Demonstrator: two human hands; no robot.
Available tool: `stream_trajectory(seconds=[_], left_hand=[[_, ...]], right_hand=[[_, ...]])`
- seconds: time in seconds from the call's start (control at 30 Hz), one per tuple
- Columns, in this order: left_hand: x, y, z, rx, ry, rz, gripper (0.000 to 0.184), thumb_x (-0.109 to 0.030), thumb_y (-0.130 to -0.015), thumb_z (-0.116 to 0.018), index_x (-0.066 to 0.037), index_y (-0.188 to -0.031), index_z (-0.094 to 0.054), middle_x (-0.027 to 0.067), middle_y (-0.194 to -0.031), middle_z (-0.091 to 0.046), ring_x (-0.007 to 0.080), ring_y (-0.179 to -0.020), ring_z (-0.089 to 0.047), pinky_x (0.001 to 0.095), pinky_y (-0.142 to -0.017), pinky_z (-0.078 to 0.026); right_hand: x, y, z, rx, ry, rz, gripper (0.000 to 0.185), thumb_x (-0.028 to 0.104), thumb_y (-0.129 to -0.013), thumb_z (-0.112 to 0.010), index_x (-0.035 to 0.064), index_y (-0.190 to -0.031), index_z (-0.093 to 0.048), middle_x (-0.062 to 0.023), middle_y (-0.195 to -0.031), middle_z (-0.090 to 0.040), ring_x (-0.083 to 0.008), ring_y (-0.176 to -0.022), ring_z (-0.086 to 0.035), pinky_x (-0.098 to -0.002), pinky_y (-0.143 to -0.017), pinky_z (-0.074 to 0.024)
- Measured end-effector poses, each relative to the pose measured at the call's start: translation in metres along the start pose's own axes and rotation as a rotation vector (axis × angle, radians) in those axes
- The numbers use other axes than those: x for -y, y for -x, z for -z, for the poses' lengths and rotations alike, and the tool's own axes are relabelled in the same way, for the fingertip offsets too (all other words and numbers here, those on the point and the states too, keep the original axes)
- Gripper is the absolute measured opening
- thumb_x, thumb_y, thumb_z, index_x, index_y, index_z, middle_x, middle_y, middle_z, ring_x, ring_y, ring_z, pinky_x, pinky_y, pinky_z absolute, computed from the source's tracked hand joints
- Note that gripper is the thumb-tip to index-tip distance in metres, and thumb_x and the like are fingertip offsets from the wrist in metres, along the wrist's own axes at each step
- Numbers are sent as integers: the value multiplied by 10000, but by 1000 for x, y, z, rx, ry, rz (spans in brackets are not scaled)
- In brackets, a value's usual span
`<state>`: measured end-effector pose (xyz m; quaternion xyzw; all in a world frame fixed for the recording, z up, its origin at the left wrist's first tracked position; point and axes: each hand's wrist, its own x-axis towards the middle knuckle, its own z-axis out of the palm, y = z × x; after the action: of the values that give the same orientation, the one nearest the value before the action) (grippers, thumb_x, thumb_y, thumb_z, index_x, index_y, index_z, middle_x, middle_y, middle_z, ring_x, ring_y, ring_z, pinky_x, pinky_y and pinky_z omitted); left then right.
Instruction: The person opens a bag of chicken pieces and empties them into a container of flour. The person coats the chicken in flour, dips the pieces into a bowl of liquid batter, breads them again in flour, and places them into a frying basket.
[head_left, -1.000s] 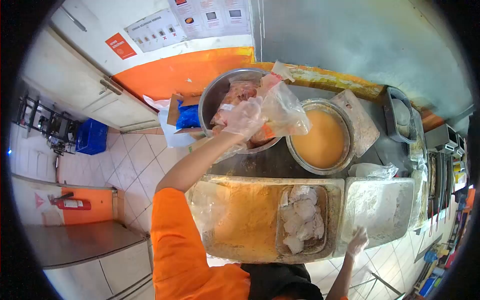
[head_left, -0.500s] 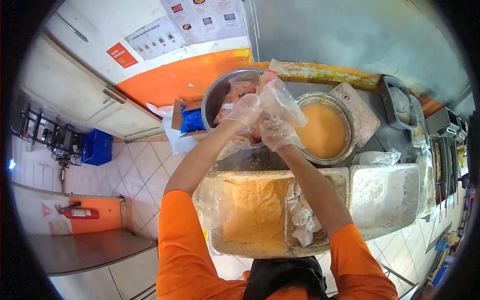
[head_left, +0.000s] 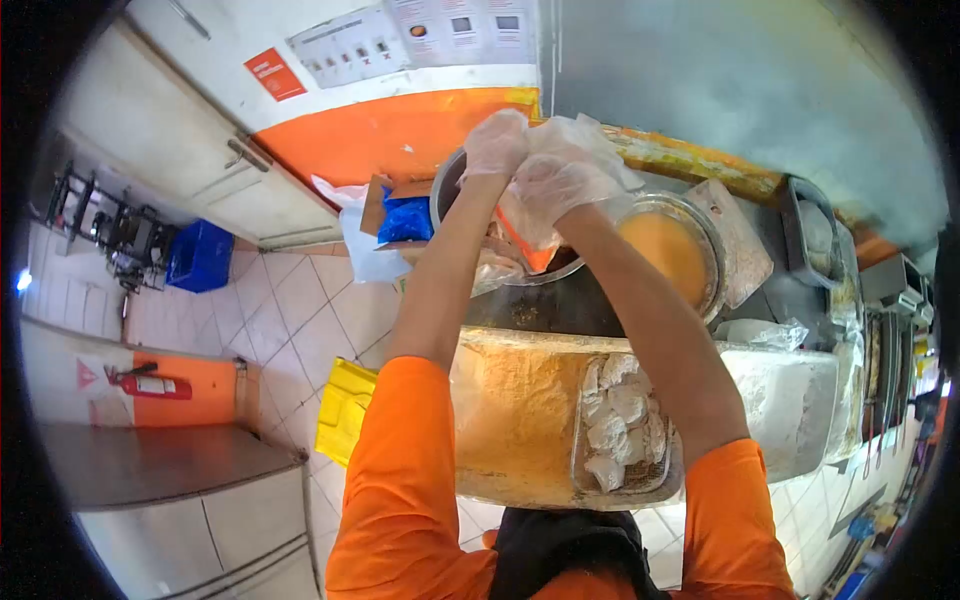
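In clear plastic gloves, my left hand point(head_left: 497, 145) and my right hand point(head_left: 567, 188) are close together over a metal bowl point(head_left: 446, 196). Both are closed on a clear plastic bag point(head_left: 592, 148), bunched and raised above the bowl. An orange-red strip point(head_left: 532, 247) hangs below my right hand; whether it belongs to the bag, I cannot make out. My hands and the bag hide most of the bowl's inside. Just right of them stands a round metal basin of orange liquid point(head_left: 662, 258).
Nearer me are a tub of orange-yellow powder point(head_left: 520, 400), a wire basket of white-coated pieces point(head_left: 612, 425) and a tub of white flour point(head_left: 785, 400). A box with a blue bag point(head_left: 405, 218) sits left of the bowl. A stained board point(head_left: 735, 245) and grey container point(head_left: 812, 230) lie right.
Both hands have risen with the bag, away from me. The reddish meat seen in the bag earlier is now mostly hidden. The view has shifted, and a yellow item shows at lower left.
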<state>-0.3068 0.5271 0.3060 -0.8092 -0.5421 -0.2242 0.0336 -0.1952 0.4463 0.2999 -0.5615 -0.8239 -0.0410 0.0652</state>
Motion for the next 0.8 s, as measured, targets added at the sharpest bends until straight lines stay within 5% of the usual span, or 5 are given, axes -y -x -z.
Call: stream_trajectory(seconds=[0.1, 0.5, 0.53, 0.6, 0.8], left_hand=[[-4, -19, 22, 64, -49, 267, 221, -210, -847, -518, -81, -892, -693, 138, -944, -694, 315, -890, -676, 439, -734, -539], [-52, -6, 114, 270, 276, 107, 257, -147, -767, -615, -106, -1004, -708, 160, -987, -683, 283, -917, -663, 380, -846, -509], [-63, 3, 123, 358, 258, 17, 267, -161, -781, -613, -112, -1027, -703, 148, -1001, -681, 280, -923, -658, 373, -843, -510], [-81, 21, 133, 527, 216, -166, 286, -190, -810, -607, -123, -1074, -693, 125, -1029, -678, 274, -934, -648, 360, -839, -510], [-178, 124, 116, 601, 1210, 209, 381, -260, -915, -539, -105, -1263, -549, 113, -1179, -604, 229, -1029, -590, 343, -840, -483]], right_hand=[[3, 14, 39, 28, -29, 111, 334, 344, -917, -494, 87, -900, -706, -105, -933, -690, -291, -891, -661, -421, -774, -521], [-41, 130, 134, -389, -31, 195, 212, 268, -853, -577, 81, -916, -655, -135, -846, -662, -301, -783, -641, -434, -689, -517], [-42, 139, 163, -34, -15, 66, 325, 401, -868, -614, 90, -963, -628, -138, -1015, -623, -324, -918, -604, -434, -807, -489], [-59, 165, 179, -103, 65, 130, 270, 348, -844, -626, 97, -944, -639, -130, -944, -635, -295, -889, -618, -423, -777, -505], [-108, 263, 247, -94, 52, 197, 298, 309, -841, -651, 113, -1064, -626, -118, -1103, -598, -280, -1074, -554, -393, -939, -448]])
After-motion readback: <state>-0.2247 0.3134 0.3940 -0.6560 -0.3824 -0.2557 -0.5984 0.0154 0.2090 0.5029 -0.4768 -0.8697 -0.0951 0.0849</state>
